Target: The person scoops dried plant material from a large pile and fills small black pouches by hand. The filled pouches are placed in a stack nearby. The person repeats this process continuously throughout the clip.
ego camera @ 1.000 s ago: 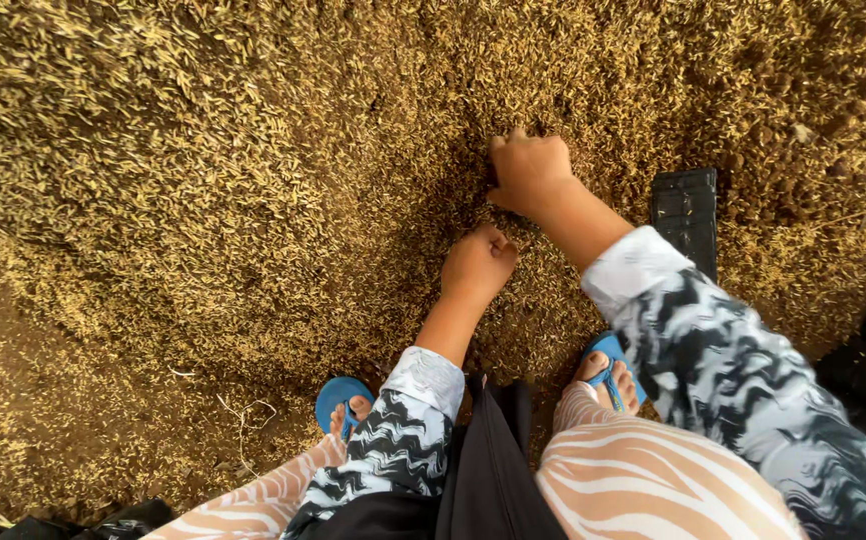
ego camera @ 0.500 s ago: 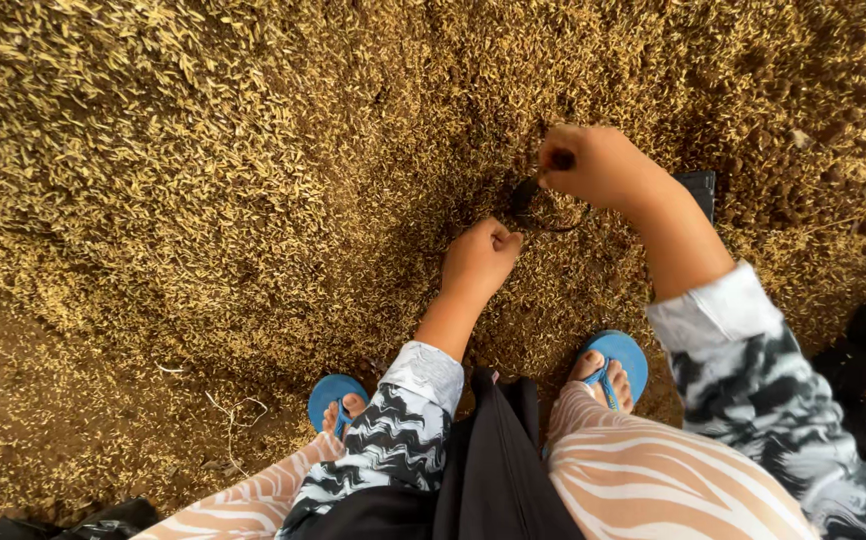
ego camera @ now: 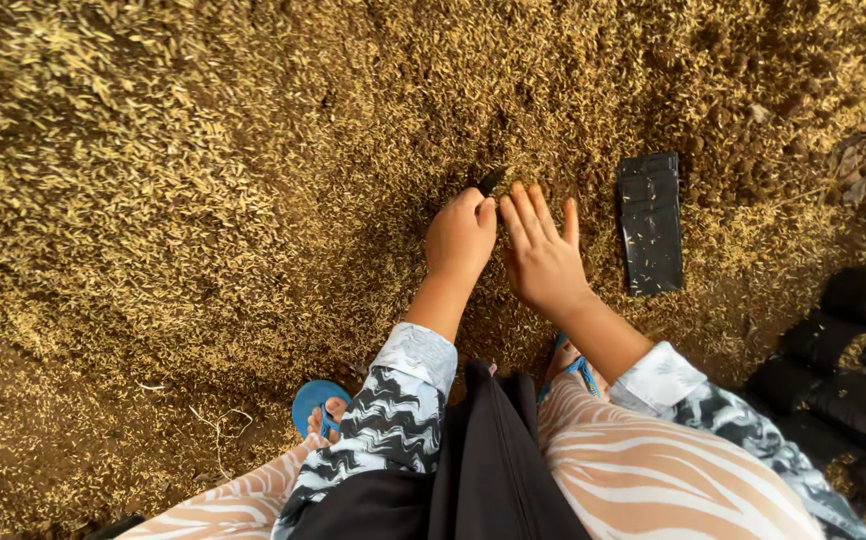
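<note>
Husk: covering the ground across almost the whole frame, heaped thick at the upper left and thinning to bare brown earth at the lower left.

Filled black bags: standing in a row at the lower right edge, well apart from both hands.

Flat black bag: lying empty on the husk right of centre, near the right hand but not touching it, and dusted with a few flakes.

Blue sandals: peeking out at the bottom of the frame under striped trouser legs.

Left hand: hanging at mid-frame where it was a second ago, with its fingers curled and pinching the lower end of a small dark pointed piece that is sticking up out of the husk just above them.

Right hand: having come down from the upper centre, where it was nipping a dark scrap half a second ago, and now resting just beside the left. Its fingers are stretched out straight, slightly fanned and holding nothing. Cannot tell whether the tips are pressing into the husk.

Judging from this, the dark piece is now being held by the left hand alone, leaving the right hand free over the husk beside it.
</note>
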